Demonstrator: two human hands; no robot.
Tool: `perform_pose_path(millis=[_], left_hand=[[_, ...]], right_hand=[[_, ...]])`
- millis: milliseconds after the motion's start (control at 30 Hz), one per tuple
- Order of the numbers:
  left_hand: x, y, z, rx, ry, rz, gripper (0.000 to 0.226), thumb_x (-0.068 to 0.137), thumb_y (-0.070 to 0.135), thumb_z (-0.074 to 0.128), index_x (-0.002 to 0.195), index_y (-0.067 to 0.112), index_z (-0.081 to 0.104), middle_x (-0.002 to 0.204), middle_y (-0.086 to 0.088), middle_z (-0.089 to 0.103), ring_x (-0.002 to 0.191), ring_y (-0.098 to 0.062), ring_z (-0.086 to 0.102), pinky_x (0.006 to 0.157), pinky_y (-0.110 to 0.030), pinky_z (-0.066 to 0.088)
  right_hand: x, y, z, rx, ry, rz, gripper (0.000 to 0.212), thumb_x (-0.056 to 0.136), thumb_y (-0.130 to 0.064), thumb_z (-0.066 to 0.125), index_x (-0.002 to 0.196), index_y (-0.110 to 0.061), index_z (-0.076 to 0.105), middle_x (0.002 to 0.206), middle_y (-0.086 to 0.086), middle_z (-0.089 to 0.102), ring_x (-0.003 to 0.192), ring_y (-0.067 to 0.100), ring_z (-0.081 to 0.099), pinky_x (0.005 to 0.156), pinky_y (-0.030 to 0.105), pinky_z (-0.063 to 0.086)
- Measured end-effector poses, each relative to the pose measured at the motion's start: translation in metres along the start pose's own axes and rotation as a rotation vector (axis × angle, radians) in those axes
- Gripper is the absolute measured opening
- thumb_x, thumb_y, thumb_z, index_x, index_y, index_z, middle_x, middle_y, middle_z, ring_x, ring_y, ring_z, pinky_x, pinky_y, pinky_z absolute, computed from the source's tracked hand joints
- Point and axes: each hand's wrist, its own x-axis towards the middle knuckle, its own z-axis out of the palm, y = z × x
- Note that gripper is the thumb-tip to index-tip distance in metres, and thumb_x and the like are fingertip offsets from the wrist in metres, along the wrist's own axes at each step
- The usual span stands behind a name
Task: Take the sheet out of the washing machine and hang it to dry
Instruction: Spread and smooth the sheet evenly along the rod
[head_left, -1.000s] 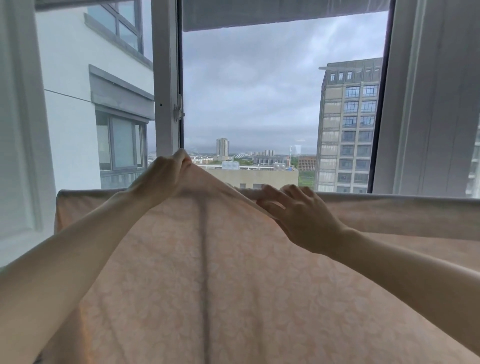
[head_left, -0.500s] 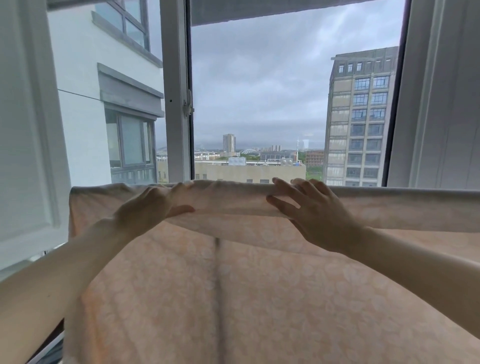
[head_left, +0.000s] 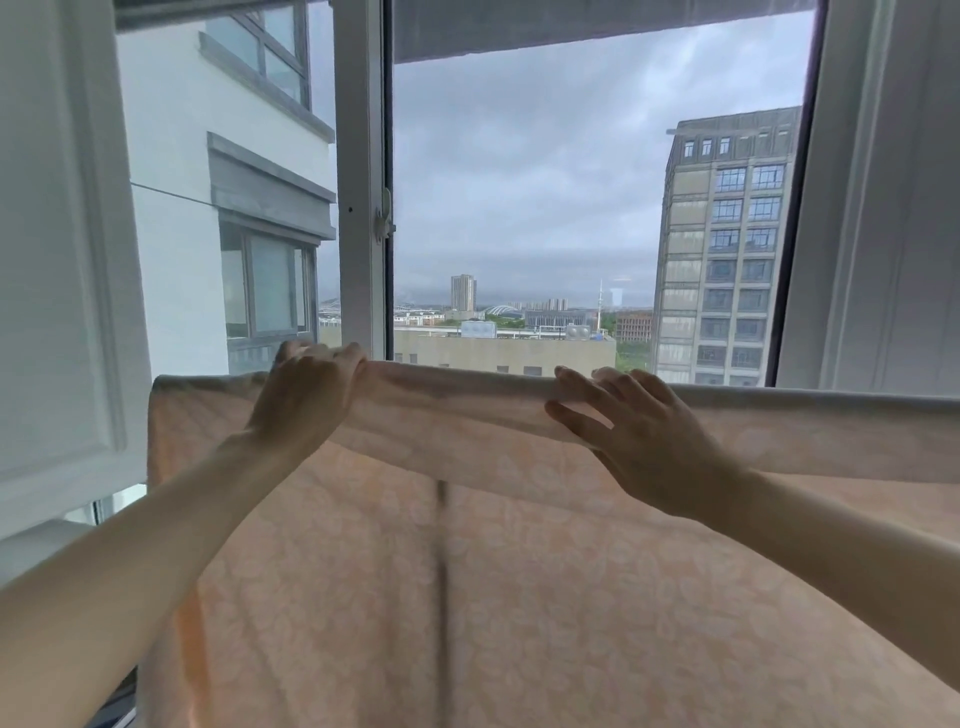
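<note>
A single head-worn camera looks forward and slightly down, close behind the raised left hand (head_left: 306, 400) and right hand (head_left: 644, 441). It faces an open window (head_left: 571, 182), with the sheet (head_left: 415, 597) filling the lower frame.

Open window (head_left: 597, 208) with white frame post (head_left: 359, 182); overcast sky, grey tower block (head_left: 727, 249) right, white building (head_left: 208, 208) left.
</note>
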Motion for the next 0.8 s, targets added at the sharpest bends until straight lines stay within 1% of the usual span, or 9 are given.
perform_pose_path(millis=[67,133,233,267,333,400,500,633,800], left_hand=[[-0.018,-0.005,0.0,0.025,-0.005,0.04,0.002,0.089,0.005,0.062,0.09,0.005,0.061,0.091,-0.011,0.059,0.084,-0.031,0.058,0.088,-0.054,0.048],[-0.029,-0.01,0.005,0.021,-0.049,0.119,0.013,0.086,-0.001,0.064,0.097,0.003,0.06,0.113,-0.015,0.055,0.104,-0.035,0.057,0.097,-0.054,0.047],[-0.028,-0.014,0.007,-0.091,-0.134,0.128,0.022,0.096,0.001,0.049,0.117,0.007,0.055,0.137,-0.014,0.052,0.124,-0.033,0.053,0.112,-0.044,0.031],[-0.027,-0.014,0.008,-0.128,-0.155,0.105,0.024,0.099,0.004,0.045,0.121,0.01,0.053,0.138,-0.013,0.054,0.123,-0.032,0.054,0.113,-0.044,0.031],[-0.026,-0.012,0.008,-0.126,-0.16,0.091,0.021,0.099,0.006,0.045,0.117,0.012,0.053,0.128,-0.014,0.06,0.116,-0.032,0.059,0.108,-0.045,0.04],[-0.027,-0.01,0.009,-0.102,-0.145,0.1,0.015,0.095,0.001,0.05,0.107,0.011,0.053,0.109,-0.013,0.065,0.1,-0.03,0.065,0.092,-0.041,0.051],[-0.025,-0.007,0.007,-0.058,-0.133,0.075,0.017,0.089,-0.003,0.056,0.096,0.011,0.051,0.09,-0.01,0.063,0.079,-0.03,0.066,0.071,-0.04,0.054],[-0.024,-0.004,0.006,0.072,-0.086,0.067,0.017,0.083,-0.003,0.065,0.091,0.009,0.056,0.081,-0.01,0.066,0.067,-0.03,0.067,0.072,-0.05,0.053],[-0.023,-0.009,0.008,0.112,-0.104,0.077,0.012,0.087,-0.001,0.057,0.093,0.009,0.054,0.088,-0.013,0.068,0.072,-0.032,0.069,0.079,-0.058,0.053]], right_hand=[[-0.003,0.0,-0.002,-0.018,-0.008,-0.019,0.042,0.099,-0.027,0.042,0.141,-0.021,0.045,0.153,0.014,0.034,0.122,0.037,0.047,0.099,0.05,0.039],[-0.002,-0.004,-0.004,-0.021,-0.018,-0.026,0.042,0.101,-0.03,0.037,0.142,-0.022,0.043,0.155,0.014,0.03,0.126,0.039,0.044,0.104,0.052,0.035],[-0.003,-0.01,-0.006,-0.003,-0.049,-0.03,0.044,0.101,-0.034,0.033,0.144,-0.024,0.04,0.156,0.015,0.026,0.137,0.04,0.033,0.109,0.056,0.028],[-0.004,-0.011,-0.006,0.006,-0.051,-0.036,0.046,0.101,-0.034,0.034,0.146,-0.025,0.037,0.156,0.015,0.026,0.14,0.039,0.029,0.11,0.056,0.027],[-0.008,-0.011,-0.005,0.008,-0.065,-0.046,0.05,0.1,-0.033,0.038,0.149,-0.025,0.031,0.156,0.016,0.024,0.144,0.037,0.022,0.112,0.057,0.025],[-0.007,-0.011,-0.005,0.005,-0.078,-0.052,0.053,0.099,-0.032,0.04,0.15,-0.025,0.028,0.157,0.015,0.023,0.145,0.034,0.018,0.111,0.057,0.024],[0.003,-0.013,-0.004,0.022,-0.082,-0.055,0.053,0.099,-0.029,0.041,0.15,-0.023,0.028,0.157,0.013,0.023,0.145,0.033,0.019,0.112,0.057,0.025],[0.024,-0.023,0.001,0.05,-0.07,-0.066,0.057,0.096,-0.025,0.045,0.15,-0.021,0.028,0.157,0.012,0.023,0.145,0.031,0.022,0.112,0.055,0.026],[0.061,-0.047,0.011,0.083,-0.045,-0.074,0.062,0.087,-0.018,0.055,0.146,-0.015,0.037,0.154,0.015,0.031,0.14,0.033,0.033,0.108,0.055,0.032]])
